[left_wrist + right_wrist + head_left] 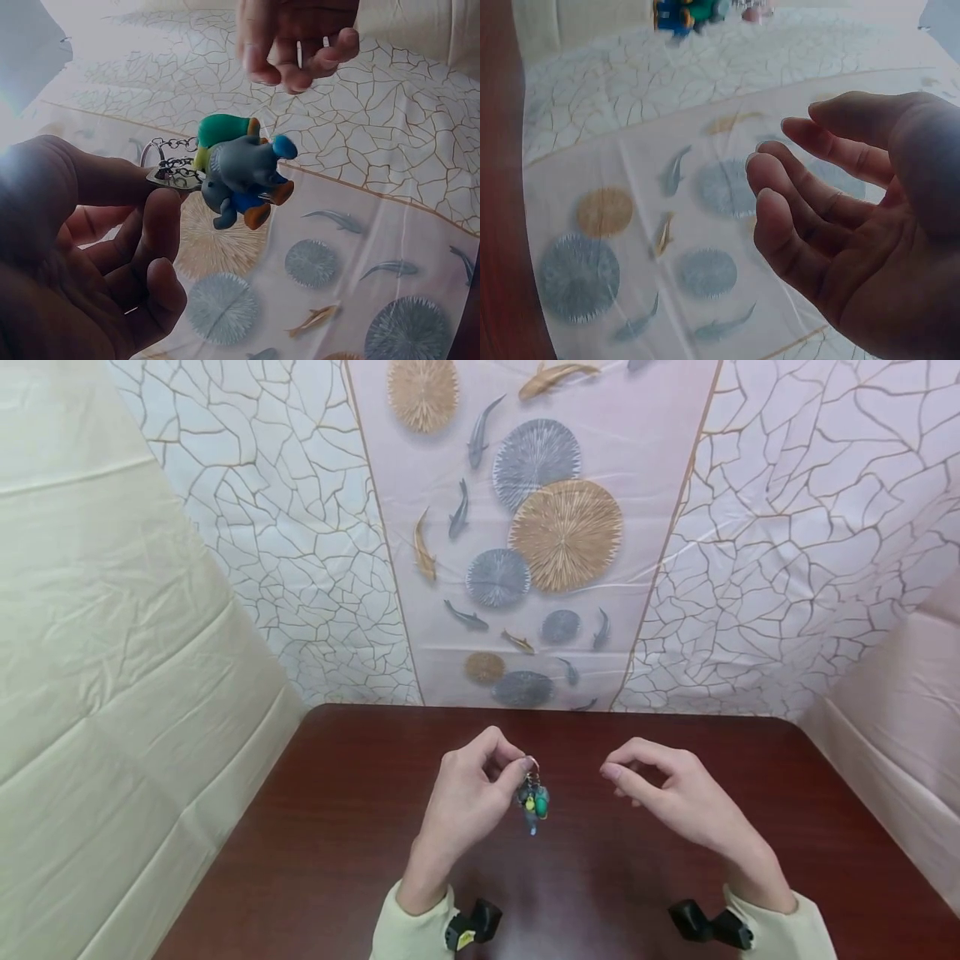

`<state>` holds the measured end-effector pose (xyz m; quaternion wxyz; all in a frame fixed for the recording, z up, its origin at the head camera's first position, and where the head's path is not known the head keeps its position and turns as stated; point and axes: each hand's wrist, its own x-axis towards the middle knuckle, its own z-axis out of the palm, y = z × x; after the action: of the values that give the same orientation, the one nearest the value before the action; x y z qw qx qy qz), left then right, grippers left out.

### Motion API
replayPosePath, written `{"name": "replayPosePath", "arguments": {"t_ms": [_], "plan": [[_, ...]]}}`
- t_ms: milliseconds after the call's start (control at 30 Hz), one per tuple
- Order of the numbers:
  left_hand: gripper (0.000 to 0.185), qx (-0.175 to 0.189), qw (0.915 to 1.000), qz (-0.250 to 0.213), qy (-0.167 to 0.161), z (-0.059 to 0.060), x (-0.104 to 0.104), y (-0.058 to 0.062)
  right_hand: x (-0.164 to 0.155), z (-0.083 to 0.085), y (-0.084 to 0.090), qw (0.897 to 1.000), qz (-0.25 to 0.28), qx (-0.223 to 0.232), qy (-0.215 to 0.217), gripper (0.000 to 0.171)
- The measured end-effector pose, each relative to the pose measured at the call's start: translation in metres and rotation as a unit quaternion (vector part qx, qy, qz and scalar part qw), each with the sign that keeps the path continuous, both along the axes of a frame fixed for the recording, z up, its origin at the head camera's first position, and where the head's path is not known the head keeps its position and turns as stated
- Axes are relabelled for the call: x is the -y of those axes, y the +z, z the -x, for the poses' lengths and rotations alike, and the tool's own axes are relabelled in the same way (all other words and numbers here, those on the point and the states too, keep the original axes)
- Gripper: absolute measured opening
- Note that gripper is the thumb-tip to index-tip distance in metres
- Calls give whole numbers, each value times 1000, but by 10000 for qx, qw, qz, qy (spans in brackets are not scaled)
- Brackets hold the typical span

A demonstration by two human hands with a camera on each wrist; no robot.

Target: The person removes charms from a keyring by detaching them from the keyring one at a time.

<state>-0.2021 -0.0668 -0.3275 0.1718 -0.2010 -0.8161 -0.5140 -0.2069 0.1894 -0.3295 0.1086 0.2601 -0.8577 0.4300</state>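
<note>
My left hand (474,789) pinches the metal ring of a keychain (536,803) between thumb and forefinger above the table. Short chains run from the ring to a cluster of small rubbery figures. In the left wrist view a grey elephant-like figure (244,166) with blue and orange parts hangs beside a green piece (223,130). To the right, apart from the keychain, my right hand (675,789) hovers with loosely bent fingers and nothing in them. The right wrist view shows its palm and fingers (776,225), with the figures cut off at the top edge.
A dark reddish-brown table (337,860) lies beneath both hands. Behind it hangs a cloth (645,635) printed with fish, round discs and a crackle pattern. Pale fabric sheets (150,735) close off the left and right sides. Each wrist wears a black camera strap (468,927).
</note>
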Motion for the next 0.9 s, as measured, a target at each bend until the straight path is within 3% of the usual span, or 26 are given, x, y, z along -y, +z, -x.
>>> {"name": "replayPosePath", "arguments": {"t_ms": [367, 900], "plan": [[13, 97, 10000, -5, -23, 0, -2, -1, 30, -5, 4, 9975, 329, -257, 568, 14], [14, -114, 9999, 96, 64, 1, 0, -1, 60, 0, 3, 9932, 517, -299, 1003, 18]]}}
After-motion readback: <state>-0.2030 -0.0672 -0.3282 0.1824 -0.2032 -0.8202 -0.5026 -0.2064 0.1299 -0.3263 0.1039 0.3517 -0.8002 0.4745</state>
